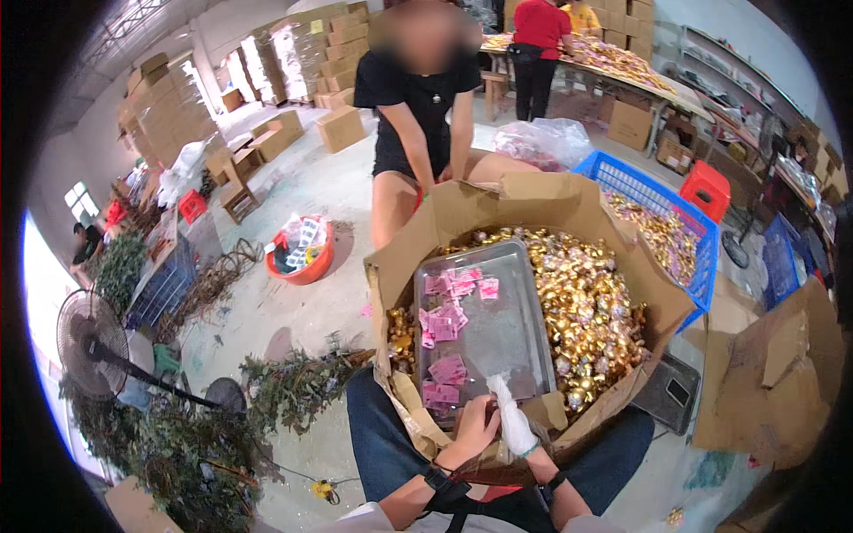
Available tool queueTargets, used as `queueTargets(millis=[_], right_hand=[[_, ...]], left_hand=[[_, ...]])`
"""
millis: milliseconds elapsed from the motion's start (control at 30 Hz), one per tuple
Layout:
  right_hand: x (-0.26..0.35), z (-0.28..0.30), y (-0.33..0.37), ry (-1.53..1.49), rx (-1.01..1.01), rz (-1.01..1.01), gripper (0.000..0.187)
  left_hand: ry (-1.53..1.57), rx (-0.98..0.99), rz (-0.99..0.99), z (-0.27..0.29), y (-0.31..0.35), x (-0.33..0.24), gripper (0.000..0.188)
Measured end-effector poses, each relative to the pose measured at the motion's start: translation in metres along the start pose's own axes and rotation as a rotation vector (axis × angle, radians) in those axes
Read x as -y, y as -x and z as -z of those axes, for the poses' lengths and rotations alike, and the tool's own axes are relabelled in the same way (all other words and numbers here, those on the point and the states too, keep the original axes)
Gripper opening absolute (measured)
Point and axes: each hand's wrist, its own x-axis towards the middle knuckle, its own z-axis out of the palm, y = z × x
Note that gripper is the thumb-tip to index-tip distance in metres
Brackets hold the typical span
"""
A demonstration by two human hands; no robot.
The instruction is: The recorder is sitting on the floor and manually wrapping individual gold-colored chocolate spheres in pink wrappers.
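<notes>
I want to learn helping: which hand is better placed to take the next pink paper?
Probably the left hand. It is closer to the pink papers, which lie mostly along the left side of the tray, and looks bare. The right hand, in a white glove, is farther from them.

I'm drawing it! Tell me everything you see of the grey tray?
The grey tray is shallow, rectangular, rimmed, with rounded corners, perhaps metal or plastic. It lies inside the cardboard box, among gold pieces. Pink slips lie mostly on its left. The left hand and right hand are by its near edge; touching is unclear.
</notes>
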Motion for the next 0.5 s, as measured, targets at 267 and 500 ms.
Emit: queueTargets(millis=[267, 500], right_hand=[[0.010, -0.016, 0.010, 0.409, -0.186, 0.159, 0.047], [0.020, -0.017, 0.001, 0.862, -0.232, 0.199, 0.021]], left_hand=[[0.009, -0.088, 0.022, -0.002, 0.003, 0.003, 0.014], [0.080, -0.191, 0.006, -0.001, 0.006, 0.001, 0.013]])
